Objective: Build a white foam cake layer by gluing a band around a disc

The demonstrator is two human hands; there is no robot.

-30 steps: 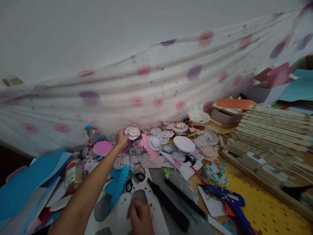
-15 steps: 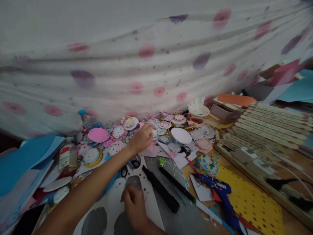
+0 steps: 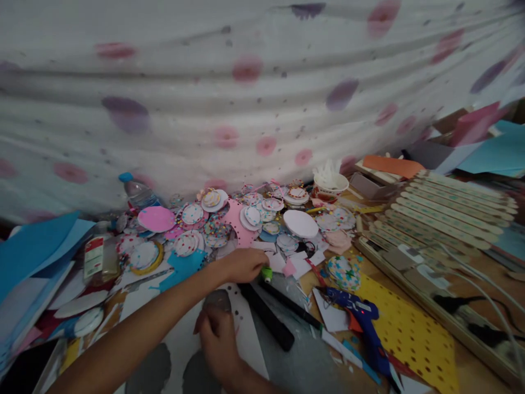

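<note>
My left hand (image 3: 243, 265) reaches out over the littered table, its fingers curled and the fingertips closed on a small green-capped thing (image 3: 267, 273). Just behind it lies a heap of round decorated paper discs (image 3: 213, 221) and a pink cut-out (image 3: 238, 224). Close to me, my right hand (image 3: 217, 336) rests with bent fingers on a white sheet (image 3: 246, 339) that has round holes cut in it, pinching its edge beside a grey round hole (image 3: 217, 300).
Two long black tools (image 3: 268, 319) lie right of my hands, then a blue glue gun (image 3: 363, 317) on a yellow dotted sheet (image 3: 414, 336). Wooden sticks (image 3: 451, 210) fill the right, blue sheets (image 3: 33, 249) the left. A water bottle (image 3: 137, 191), a bowl (image 3: 330, 186) and spotted cloth (image 3: 246, 109) stand behind.
My left hand let go of a decorated disc at the back of the heap and came back toward me and to the right, down to the green-capped thing. My right hand stayed on the white sheet.
</note>
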